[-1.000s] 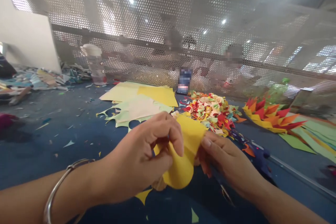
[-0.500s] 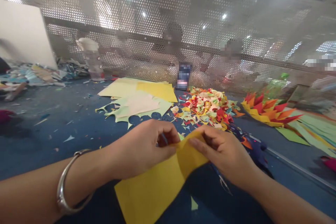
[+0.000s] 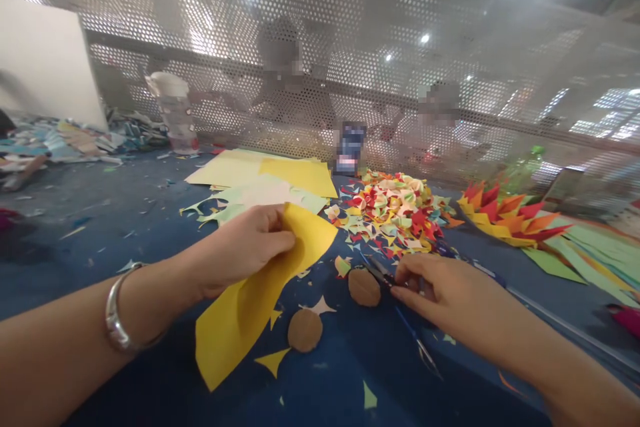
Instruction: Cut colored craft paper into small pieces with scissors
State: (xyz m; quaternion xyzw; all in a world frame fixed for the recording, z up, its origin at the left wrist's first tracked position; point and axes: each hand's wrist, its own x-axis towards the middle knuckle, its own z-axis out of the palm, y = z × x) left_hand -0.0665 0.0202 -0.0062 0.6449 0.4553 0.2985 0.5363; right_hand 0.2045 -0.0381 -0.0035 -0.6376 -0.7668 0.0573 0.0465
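My left hand point(image 3: 260, 240) pinches a yellow sheet of paper point(image 3: 250, 317) near its upper end; the sheet hangs bent toward me. My right hand point(image 3: 430, 287), lower right of centre, has its thumb and fingers closed at a dark, narrow tool that looks like scissors point(image 3: 383, 273). Its grip is partly hidden. Beside that tool lies a round brown cardboard disc point(image 3: 364, 287). A second cardboard disc point(image 3: 305, 330) rests nearer to me, with yellow scraps point(image 3: 274, 363) around it. A thin blue tool with a metallic end point(image 3: 417, 337) lies below my right hand.
Beyond my hands are a heap of coloured paper pieces point(image 3: 395, 203), sheets point(image 3: 225, 170) and an upright phone point(image 3: 351, 147). To the right sits a red-orange-yellow pointed paper piece point(image 3: 510, 213). A cup point(image 3: 175, 117) stands back left, before a perforated screen point(image 3: 210, 33).
My right hand has let go of the yellow paper and moved down and right to the scissors. My left hand has drawn the paper left and up, uncovering the two cardboard discs.
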